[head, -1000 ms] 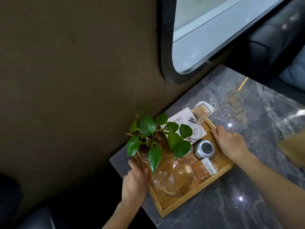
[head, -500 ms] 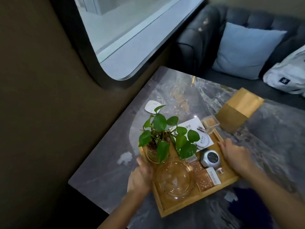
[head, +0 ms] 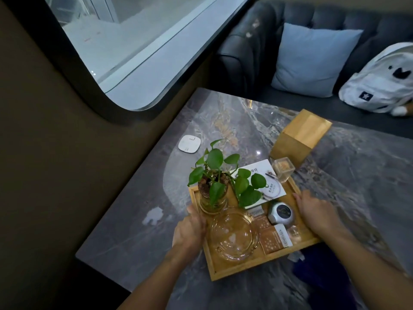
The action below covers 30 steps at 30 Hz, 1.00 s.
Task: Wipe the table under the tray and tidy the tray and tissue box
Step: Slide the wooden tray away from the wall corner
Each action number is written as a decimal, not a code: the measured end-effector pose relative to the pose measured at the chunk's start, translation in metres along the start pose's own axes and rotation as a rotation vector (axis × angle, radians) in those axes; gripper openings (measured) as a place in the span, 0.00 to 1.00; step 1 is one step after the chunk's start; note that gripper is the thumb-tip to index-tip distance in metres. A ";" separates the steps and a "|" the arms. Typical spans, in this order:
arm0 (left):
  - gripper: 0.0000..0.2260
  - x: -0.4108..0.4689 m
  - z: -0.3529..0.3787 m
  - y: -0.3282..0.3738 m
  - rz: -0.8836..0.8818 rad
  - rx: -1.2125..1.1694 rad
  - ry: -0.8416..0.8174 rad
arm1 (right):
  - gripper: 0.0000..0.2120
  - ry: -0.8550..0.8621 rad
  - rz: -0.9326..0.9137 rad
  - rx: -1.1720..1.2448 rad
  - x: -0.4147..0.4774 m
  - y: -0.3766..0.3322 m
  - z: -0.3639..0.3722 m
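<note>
A wooden tray [head: 237, 268] sits on the grey marble table [head: 125, 238], away from the wall. It carries a potted green plant [head: 214, 186], a clear glass bowl [head: 233, 236], a white booklet [head: 271, 186], a small silver clock [head: 281, 213] and brown packets [head: 274, 239]. My left hand [head: 190, 229] grips the tray's left rim. My right hand [head: 317, 212] grips its right rim. A wooden tissue box [head: 301, 137] stands just beyond the tray's far corner. A dark blue cloth [head: 319, 271] lies by the tray's near right corner.
A white square pad [head: 189, 144] lies on the table close to the wall. A pale smudge [head: 154, 215] marks the tabletop left of the tray. A small clear cube [head: 283, 168] stands at the tray's far corner. A dark sofa with a blue cushion [head: 312, 59] and a white backpack [head: 380, 79] lies beyond.
The tray has come away from the wall toward the table's middle with both hands on its rims, baring the tabletop and the white pad. The view has swung right, showing the sofa.
</note>
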<state>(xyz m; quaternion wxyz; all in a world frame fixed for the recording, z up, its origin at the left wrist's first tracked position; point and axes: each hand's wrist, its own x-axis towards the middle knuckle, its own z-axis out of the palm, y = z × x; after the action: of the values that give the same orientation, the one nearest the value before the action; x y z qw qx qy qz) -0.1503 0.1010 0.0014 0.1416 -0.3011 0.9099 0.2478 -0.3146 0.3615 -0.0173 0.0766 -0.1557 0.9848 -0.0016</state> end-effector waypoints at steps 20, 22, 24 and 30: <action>0.06 0.032 -0.006 0.003 -0.022 -0.025 0.078 | 0.16 0.049 -0.006 -0.013 0.035 -0.011 0.003; 0.07 0.032 -0.004 0.003 -0.022 -0.024 0.090 | 0.16 0.063 -0.020 -0.045 0.034 -0.012 0.000; 0.08 0.031 -0.003 0.002 -0.017 -0.027 0.099 | 0.16 0.063 -0.033 -0.069 0.034 -0.013 -0.002; 0.10 0.029 -0.010 -0.003 -0.017 -0.102 0.067 | 0.15 -0.014 0.030 0.044 0.038 -0.015 -0.007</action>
<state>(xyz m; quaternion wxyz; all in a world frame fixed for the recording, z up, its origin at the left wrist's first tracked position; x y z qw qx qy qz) -0.1725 0.0795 -0.0034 0.0976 -0.3237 0.8977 0.2824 -0.3468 0.3358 -0.0155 0.0868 -0.1395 0.9862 -0.0212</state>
